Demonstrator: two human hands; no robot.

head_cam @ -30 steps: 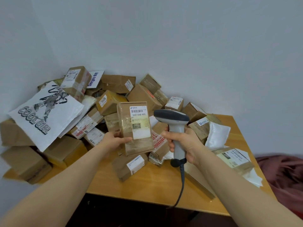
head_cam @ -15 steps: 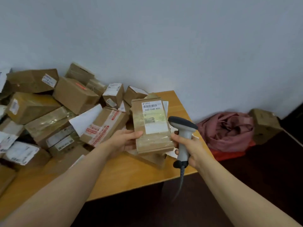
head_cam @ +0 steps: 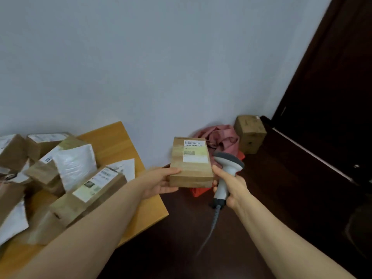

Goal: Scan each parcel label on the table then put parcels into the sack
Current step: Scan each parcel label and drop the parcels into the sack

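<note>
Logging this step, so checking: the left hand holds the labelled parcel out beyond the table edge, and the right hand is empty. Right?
Not quite. The head view shows the right hand gripping the scanner; the left hand does hold the parcel beyond the table edge.

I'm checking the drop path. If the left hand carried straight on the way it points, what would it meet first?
Probably the scanner in the right hand, close beside the held parcel; beyond lies the pink sack. Depth is unclear.
</note>
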